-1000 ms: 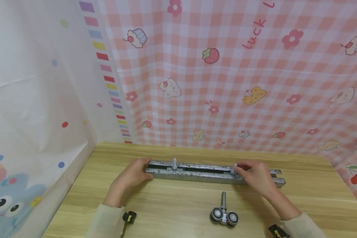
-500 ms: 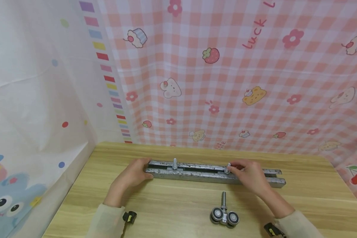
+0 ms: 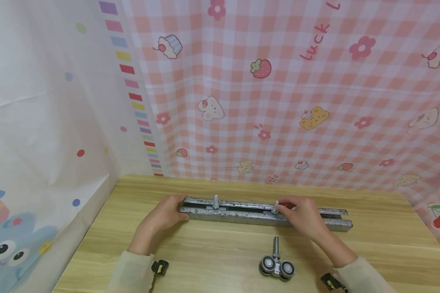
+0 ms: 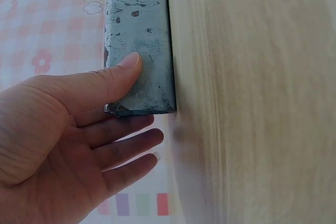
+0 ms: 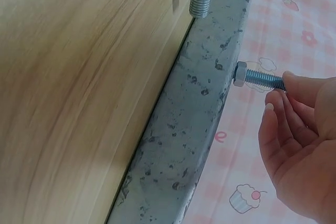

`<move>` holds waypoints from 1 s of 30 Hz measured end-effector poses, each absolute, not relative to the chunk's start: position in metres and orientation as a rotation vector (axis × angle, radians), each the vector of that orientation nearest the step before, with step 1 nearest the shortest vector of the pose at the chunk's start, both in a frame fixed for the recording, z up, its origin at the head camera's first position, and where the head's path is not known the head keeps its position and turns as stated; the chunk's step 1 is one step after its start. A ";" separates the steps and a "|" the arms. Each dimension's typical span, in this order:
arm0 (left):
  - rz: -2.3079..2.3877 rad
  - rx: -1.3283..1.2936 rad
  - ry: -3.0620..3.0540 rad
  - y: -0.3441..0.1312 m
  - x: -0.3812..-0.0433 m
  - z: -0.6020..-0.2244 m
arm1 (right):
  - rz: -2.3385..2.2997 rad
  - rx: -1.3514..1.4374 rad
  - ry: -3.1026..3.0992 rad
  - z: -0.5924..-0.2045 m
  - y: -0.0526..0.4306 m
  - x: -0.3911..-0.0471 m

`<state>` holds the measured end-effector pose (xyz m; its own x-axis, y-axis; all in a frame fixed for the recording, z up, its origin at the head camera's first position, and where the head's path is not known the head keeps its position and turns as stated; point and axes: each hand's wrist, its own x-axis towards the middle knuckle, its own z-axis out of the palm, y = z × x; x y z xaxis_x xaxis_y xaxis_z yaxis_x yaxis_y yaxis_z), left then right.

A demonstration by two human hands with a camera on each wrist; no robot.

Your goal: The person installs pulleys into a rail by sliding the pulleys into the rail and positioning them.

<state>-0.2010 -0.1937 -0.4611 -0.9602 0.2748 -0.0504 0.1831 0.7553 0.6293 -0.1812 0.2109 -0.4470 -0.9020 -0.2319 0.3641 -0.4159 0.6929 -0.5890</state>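
Note:
A galvanized steel track [image 3: 238, 216] with a slot along its top lies on the wooden table. My left hand [image 3: 166, 212] grips its left end; in the left wrist view the thumb presses the side face [image 4: 139, 30]. Two threaded bolts stand up out of the slot. My right hand [image 3: 303, 212] pinches the right bolt [image 5: 262, 80] between thumb and fingers, above its hex nut. The left bolt [image 3: 216, 202] stands untouched, nearer my left hand. What carries the bolts inside the track is mostly hidden.
In front of the track, a loose roller trolley [image 3: 276, 266] with black-and-silver wheels lies on the table [image 3: 205, 260], its bolt pointing toward the track. A pink checked cloth [image 3: 278, 101] hangs behind the table, and a white patterned cloth [image 3: 51, 101] hangs at the left.
My right hand has slid its bolt leftward along the slot, closer to the left bolt. My left hand, the track and the loose roller trolley have stayed in place.

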 end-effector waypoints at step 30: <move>0.979 0.367 2.811 -0.193 -0.201 -0.461 | 1.024 0.560 -2.656 -0.450 0.194 -0.186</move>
<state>-0.2013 -0.1934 -0.4614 -0.9601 0.2746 -0.0533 0.1821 0.7580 0.6264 -0.1862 0.1944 -0.4500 -0.8978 -0.2642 0.3523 -0.4323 0.6812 -0.5908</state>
